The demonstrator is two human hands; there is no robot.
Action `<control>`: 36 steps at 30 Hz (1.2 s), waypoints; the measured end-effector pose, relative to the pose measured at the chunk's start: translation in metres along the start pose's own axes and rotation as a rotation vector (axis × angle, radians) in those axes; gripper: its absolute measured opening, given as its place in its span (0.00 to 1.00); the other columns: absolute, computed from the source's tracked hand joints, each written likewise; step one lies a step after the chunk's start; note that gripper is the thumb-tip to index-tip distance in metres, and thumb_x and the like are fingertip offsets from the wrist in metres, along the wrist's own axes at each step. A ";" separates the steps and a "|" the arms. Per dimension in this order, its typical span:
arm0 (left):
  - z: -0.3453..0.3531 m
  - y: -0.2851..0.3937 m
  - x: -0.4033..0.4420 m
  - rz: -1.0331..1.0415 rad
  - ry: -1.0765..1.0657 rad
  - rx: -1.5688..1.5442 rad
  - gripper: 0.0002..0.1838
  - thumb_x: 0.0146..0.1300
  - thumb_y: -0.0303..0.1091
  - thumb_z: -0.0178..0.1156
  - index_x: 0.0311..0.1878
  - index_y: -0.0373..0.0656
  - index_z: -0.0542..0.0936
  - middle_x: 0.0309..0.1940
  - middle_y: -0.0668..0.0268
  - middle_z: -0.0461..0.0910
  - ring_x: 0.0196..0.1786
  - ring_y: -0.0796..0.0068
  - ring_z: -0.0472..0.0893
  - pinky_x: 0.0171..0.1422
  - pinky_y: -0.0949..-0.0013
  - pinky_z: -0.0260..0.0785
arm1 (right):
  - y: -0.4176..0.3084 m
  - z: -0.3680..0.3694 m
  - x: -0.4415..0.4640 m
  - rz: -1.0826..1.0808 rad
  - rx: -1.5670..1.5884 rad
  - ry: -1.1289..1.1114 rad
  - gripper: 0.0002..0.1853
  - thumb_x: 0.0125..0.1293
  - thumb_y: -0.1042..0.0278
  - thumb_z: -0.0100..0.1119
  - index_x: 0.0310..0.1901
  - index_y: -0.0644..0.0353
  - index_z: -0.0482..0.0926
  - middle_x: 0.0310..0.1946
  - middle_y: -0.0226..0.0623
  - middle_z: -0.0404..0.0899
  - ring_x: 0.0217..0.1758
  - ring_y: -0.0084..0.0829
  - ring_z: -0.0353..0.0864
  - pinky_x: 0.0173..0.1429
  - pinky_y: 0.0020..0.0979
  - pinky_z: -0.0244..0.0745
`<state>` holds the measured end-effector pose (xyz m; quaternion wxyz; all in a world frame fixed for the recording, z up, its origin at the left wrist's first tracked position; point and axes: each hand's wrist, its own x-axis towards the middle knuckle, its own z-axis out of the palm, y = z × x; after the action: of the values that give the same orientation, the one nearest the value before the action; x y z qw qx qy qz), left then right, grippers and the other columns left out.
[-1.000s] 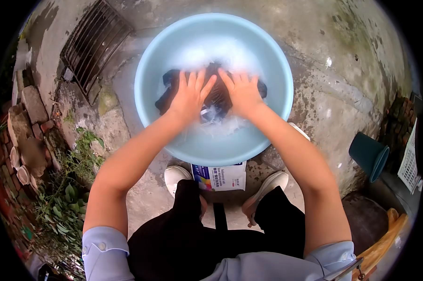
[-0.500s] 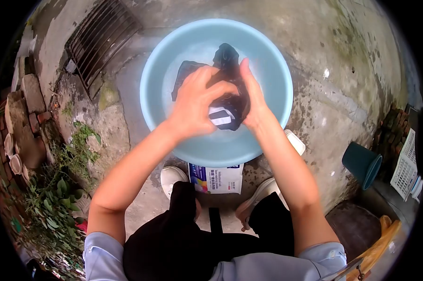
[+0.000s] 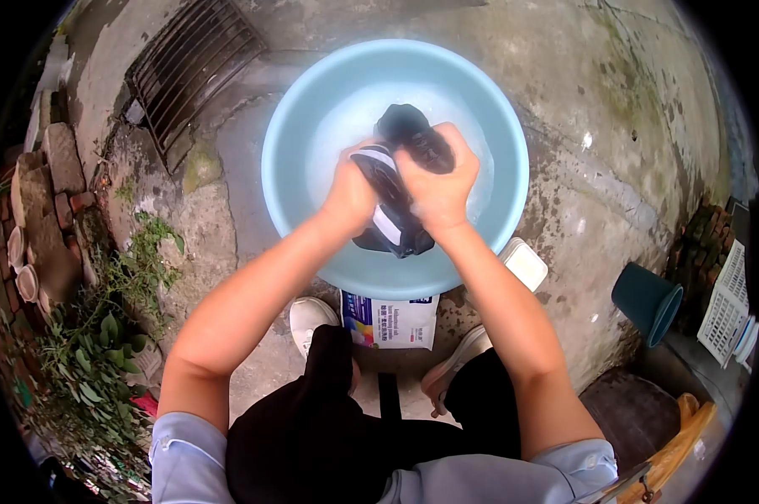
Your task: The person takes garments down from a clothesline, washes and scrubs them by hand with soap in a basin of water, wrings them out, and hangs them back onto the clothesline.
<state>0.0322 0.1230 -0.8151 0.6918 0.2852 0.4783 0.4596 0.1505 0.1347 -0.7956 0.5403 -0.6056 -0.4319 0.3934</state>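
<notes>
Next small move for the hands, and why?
Probably lower the bunched dark cloth into the sudsy water and rub it there: left hand and right hand both grip it over the blue basin, and suds show around it.

White packet [image 3: 390, 323] reading "washing powder", Chinese characters alongside
</notes>
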 end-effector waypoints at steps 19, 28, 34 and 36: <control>-0.051 -0.033 0.053 0.456 -0.372 1.793 0.46 0.56 0.53 0.65 0.75 0.50 0.59 0.67 0.53 0.68 0.67 0.52 0.69 0.65 0.44 0.62 | 0.094 -0.040 0.053 -0.189 -1.071 -0.527 0.47 0.38 0.48 0.81 0.63 0.49 0.72 0.50 0.38 0.77 0.59 0.43 0.73 0.56 0.48 0.72; -0.074 0.021 0.066 -0.501 -0.515 -0.722 0.35 0.67 0.52 0.34 0.67 0.36 0.70 0.59 0.47 0.76 0.60 0.51 0.78 0.67 0.50 0.71 | 0.024 0.017 -0.001 -0.748 -0.333 -0.157 0.20 0.35 0.65 0.67 0.36 0.53 0.78 0.52 0.41 0.73 0.62 0.52 0.68 0.61 0.51 0.61; -0.040 0.048 0.033 -0.510 -0.264 -0.186 0.22 0.74 0.49 0.40 0.54 0.46 0.78 0.47 0.65 0.81 0.47 0.67 0.81 0.48 0.64 0.75 | -0.016 0.021 -0.009 -0.991 -0.494 -0.415 0.11 0.35 0.61 0.68 0.21 0.50 0.76 0.42 0.28 0.80 0.56 0.42 0.75 0.56 0.55 0.67; -0.032 0.029 0.044 -0.378 -0.210 0.024 0.20 0.74 0.49 0.42 0.52 0.47 0.78 0.46 0.69 0.80 0.48 0.72 0.79 0.43 0.68 0.73 | -0.015 0.022 -0.003 -0.990 -0.506 -0.397 0.11 0.34 0.62 0.68 0.21 0.50 0.76 0.38 0.28 0.80 0.50 0.40 0.78 0.51 0.52 0.69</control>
<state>-0.0024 0.1739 -0.8201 0.8084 0.2449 0.4540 0.2837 0.1270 0.1393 -0.7832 0.4072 -0.3569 -0.8364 0.0849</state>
